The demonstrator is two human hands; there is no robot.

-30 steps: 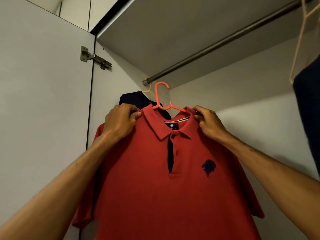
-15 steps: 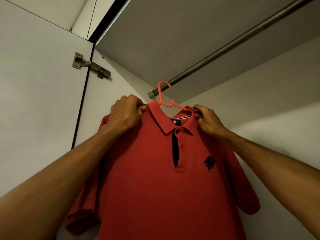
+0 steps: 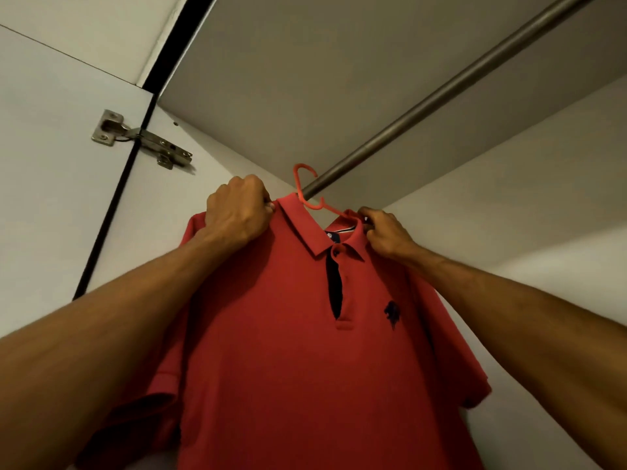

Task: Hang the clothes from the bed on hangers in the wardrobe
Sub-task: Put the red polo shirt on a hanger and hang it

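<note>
A red polo shirt [image 3: 288,351] with a dark placket and a small dark chest logo hangs on an orange plastic hanger [image 3: 307,188]. The hanger's hook sits at the near end of the grey metal wardrobe rail [image 3: 441,100], curving over it. My left hand [image 3: 237,212] grips the shirt's left shoulder beside the collar. My right hand [image 3: 386,232] pinches the right shoulder at the hanger's arm. Both arms reach up and forward. The hanger's shoulders are hidden inside the shirt.
The white wardrobe door [image 3: 51,198] stands open at the left, held by a metal hinge [image 3: 142,139]. The wardrobe's top panel [image 3: 322,69] runs just above the rail. The back wall [image 3: 526,205] lies to the right.
The shirt and both hands have risen toward the rail, and the hook now sits at the rail's end. The view has tilted upward; the dark garments seen earlier are out of frame.
</note>
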